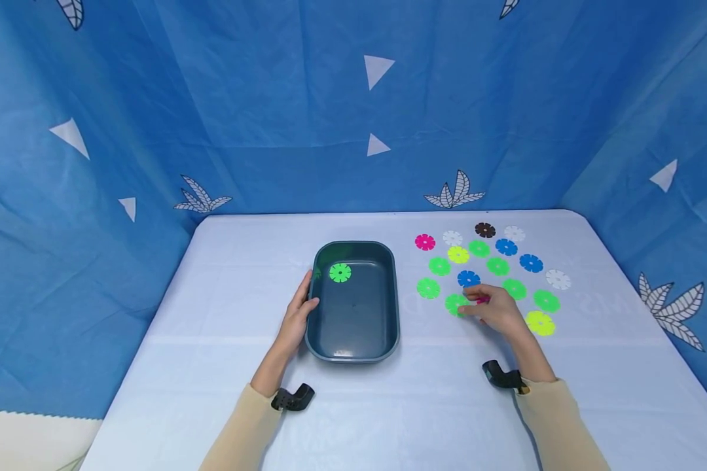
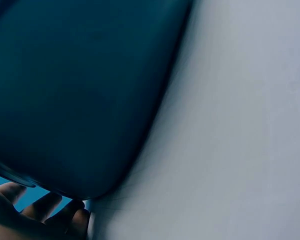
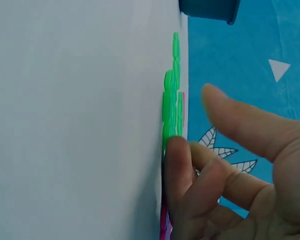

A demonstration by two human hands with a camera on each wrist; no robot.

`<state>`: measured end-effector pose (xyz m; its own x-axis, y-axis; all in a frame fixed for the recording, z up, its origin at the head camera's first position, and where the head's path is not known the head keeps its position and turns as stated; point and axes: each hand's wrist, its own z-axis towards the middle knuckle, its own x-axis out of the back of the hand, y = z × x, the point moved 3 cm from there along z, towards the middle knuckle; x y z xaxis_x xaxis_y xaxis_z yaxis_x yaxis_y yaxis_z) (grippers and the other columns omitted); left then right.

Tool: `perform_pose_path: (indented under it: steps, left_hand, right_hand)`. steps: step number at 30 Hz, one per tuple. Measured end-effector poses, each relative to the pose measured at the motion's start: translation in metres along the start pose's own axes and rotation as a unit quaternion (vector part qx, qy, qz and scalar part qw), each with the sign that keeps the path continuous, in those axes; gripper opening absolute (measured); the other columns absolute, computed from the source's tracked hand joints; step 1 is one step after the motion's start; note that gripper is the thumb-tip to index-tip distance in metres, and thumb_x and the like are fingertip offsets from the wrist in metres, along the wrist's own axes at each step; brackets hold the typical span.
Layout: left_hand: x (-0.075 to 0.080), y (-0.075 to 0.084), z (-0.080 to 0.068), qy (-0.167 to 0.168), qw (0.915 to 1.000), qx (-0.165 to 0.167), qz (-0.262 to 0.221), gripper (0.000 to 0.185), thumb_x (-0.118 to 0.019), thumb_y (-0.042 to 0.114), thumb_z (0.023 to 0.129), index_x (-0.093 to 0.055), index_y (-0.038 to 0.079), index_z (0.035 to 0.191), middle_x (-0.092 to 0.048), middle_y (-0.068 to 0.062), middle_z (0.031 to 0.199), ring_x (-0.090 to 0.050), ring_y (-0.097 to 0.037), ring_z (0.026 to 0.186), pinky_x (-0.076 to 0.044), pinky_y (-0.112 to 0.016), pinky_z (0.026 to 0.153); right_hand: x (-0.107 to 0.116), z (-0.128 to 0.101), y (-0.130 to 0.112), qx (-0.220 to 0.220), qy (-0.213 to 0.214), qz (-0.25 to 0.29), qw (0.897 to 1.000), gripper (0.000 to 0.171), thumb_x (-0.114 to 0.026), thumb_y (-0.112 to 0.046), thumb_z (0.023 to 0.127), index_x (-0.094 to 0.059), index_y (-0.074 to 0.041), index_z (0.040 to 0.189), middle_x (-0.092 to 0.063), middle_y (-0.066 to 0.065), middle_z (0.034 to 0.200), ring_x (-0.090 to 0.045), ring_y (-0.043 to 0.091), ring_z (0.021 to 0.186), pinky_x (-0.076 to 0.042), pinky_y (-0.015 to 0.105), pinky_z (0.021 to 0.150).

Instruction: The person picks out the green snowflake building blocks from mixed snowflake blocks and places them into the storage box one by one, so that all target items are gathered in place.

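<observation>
My left hand [image 1: 293, 320] holds the left wall of a dark blue-grey plastic tray [image 1: 353, 327], its thumb over the rim and the other fingers along the outside. Inside the tray, toward its far left, lies a notched green disc [image 1: 334, 270]. Over the discs on the right hovers my right hand [image 1: 499, 313], thumb apart from bent fingers. Its fingertips [image 3: 177, 150] are down by the tabletop. Partly hidden beneath it is a pink disc [image 1: 483, 300]. Close to its fingers are another green disc [image 1: 452, 303] and a blue disc [image 1: 465, 275].
Several more flat notched discs in green, yellow, blue, white, brown and pink, such as a yellow disc [image 1: 535, 322] and a brown disc [image 1: 481, 227], lie spread over the right part of the white-covered table [image 1: 448, 418]. A blue patterned curtain [image 1: 259, 98] surrounds the table's back and sides.
</observation>
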<state>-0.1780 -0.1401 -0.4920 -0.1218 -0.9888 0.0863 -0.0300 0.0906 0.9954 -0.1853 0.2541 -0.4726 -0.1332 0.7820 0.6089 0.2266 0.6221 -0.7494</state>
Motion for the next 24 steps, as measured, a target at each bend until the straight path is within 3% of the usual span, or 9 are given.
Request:
perform_pose_path:
  steps: [11, 24]
  left_hand:
    - [0.002, 0.0, -0.001, -0.004, 0.9999, -0.003, -0.01, 0.06, -0.038, 0.015, 0.104, -0.015, 0.023, 0.158, -0.005, 0.001, 0.166, 0.0, -0.021, 0.154, -0.004, -0.048, 0.124]
    - [0.0, 0.0, -0.001, -0.003, 0.9999, 0.0, -0.01, 0.06, -0.037, 0.012, 0.103, -0.015, 0.022, 0.159, -0.006, -0.001, 0.166, -0.001, -0.023, 0.154, -0.005, -0.049, 0.124]
  right_hand:
    - [-0.009, 0.003, -0.001, 0.033, 0.008, -0.076, 0.997, 0.054, -0.078, -0.02, 0.082, -0.06, 0.0, 0.129, -0.059, 0.023, 0.121, -0.049, 0.029, 0.095, -0.044, 0.03, 0.071]
    - [-0.011, 0.002, -0.003, 0.038, 0.02, -0.093, 0.995, 0.046, -0.078, -0.014, 0.081, -0.06, 0.003, 0.119, -0.059, 0.02, 0.111, -0.048, 0.028, 0.09, -0.043, 0.03, 0.068]
